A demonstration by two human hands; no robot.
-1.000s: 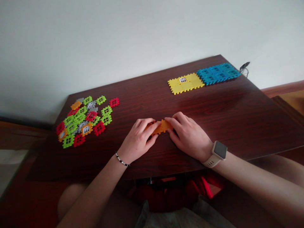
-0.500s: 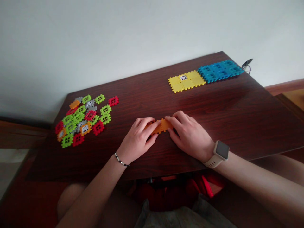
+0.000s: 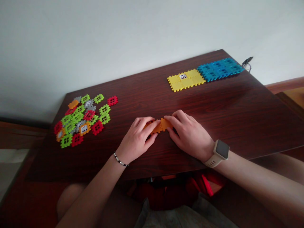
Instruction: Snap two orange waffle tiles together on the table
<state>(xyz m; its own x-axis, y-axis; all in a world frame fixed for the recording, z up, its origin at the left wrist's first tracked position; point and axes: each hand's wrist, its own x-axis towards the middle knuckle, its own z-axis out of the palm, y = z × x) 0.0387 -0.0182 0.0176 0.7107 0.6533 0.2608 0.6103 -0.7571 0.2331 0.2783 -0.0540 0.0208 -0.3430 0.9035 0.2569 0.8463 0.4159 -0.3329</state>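
Observation:
Two orange interlocking tiles (image 3: 162, 125) with notched edges lie edge to edge at the middle of the table, partly covered by my fingers. My left hand (image 3: 140, 134) grips the left tile between thumb and fingers. On the other side, my right hand (image 3: 188, 134) has its thumb and fingers closed on the right tile. The two tiles meet along their notched edges between my hands; whether they are fully locked I cannot tell.
Several loose green, red, grey and orange tiles (image 3: 78, 117) are heaped at the left of the dark wooden table (image 3: 140, 95). A joined yellow panel (image 3: 175, 84) sits at the back right, touching a joined blue panel (image 3: 219, 69). Behind the table stands a pale wall (image 3: 118, 38).
Both hands stay on the orange tiles in almost the same pose. The whole view has shifted very slightly; nothing else visibly moved.

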